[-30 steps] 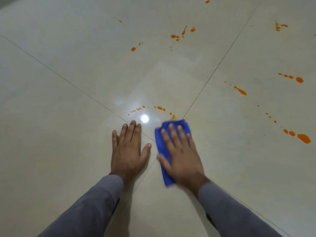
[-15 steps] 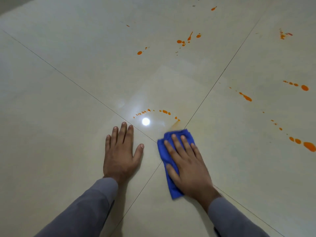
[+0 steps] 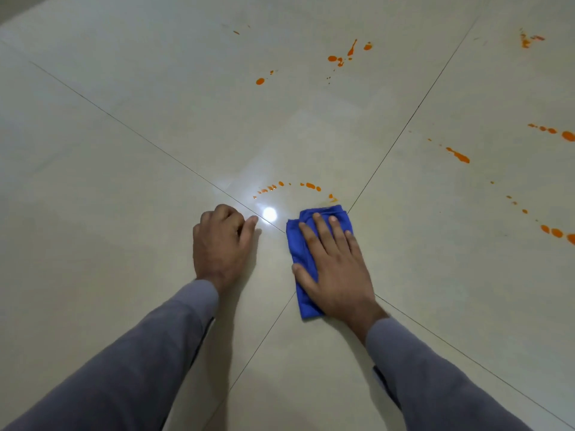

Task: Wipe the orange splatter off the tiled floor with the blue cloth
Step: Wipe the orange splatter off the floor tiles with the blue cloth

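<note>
Tiled floor: right hand presses blue cloth, fingers straight; left hand fingers curled, empty.

My right hand lay flat on the cloth, which sat on the floor where four tiles met. My left hand rested on the floor just left of it, fingers curled under. An arc of splatter lay just beyond both hands, with more drops farther off and to the right.
</note>
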